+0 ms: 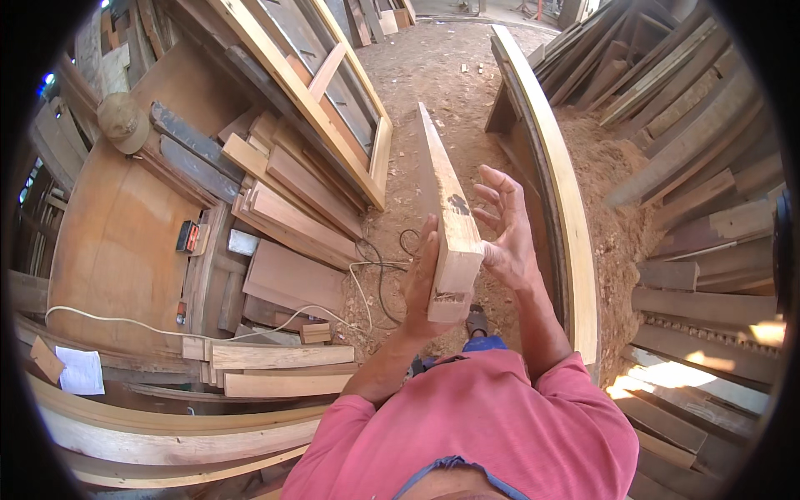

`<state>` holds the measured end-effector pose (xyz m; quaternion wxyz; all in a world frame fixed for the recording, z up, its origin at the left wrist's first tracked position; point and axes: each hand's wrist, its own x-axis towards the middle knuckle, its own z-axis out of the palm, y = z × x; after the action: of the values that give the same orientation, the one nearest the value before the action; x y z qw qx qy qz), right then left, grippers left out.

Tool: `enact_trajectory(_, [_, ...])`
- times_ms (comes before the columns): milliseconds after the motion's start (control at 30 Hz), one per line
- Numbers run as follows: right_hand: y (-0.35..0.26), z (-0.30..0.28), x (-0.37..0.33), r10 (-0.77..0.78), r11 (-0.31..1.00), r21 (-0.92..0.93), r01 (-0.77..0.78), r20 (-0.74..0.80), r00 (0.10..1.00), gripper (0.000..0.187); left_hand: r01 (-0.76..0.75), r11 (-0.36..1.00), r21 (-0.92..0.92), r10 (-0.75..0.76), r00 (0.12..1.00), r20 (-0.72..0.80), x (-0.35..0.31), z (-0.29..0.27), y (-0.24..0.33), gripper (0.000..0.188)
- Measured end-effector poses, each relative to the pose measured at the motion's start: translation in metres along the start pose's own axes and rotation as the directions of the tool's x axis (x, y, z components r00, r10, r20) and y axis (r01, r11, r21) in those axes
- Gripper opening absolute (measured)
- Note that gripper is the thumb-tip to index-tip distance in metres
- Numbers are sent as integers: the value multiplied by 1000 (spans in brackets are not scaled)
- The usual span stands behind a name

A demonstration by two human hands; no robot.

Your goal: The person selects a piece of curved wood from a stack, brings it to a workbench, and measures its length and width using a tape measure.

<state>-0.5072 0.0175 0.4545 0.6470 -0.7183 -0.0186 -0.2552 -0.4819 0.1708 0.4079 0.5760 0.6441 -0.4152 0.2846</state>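
Note:
A long, thick wooden plank (448, 204) points away from me, its near end raised in front of my chest. Dark marks show on its upper face, and the near end has a rough, chipped patch. My left hand (421, 279) is closed around its left side close to that end, with part of the fingers hidden behind the wood. On the other side is my right hand (508, 229), its fingers spread and lifted off the plank. The base of its thumb rests against the plank's right edge.
Right of me, a long pale board (554, 175) stands on edge. A wooden frame (379, 158) leans at upper left. Stacked planks (292, 200) and a brown panel (117, 225) lie left. Cables (379, 275) cross the sawdust-covered floor (417, 62). More boards (683, 183) pile up right.

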Motion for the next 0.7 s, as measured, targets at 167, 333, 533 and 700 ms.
enact_trajectory(167, [7, 3, 11, 17, 996, 90, -18, 11, 1000, 133, -43, 999, -5, 43, 998, 41, 16, -1, -8, 72])
enact_trajectory(333, [9, 3, 15, 36, 998, 57, -37, 23, 999, 134, -92, 996, 20, 91, 995, 43, 22, -1, -9, 71])
enact_trajectory(533, [9, 4, 12, 42, 998, 49, -46, 77, 996, 133, -51, 998, -37, 52, 999, 16, 11, 0, -17, 68])
enact_trajectory(700, [18, 14, -10, 152, 985, 51, -165, 198, 968, 136, 60, 992, -112, -60, 998, 6, -35, -14, -15, 70])
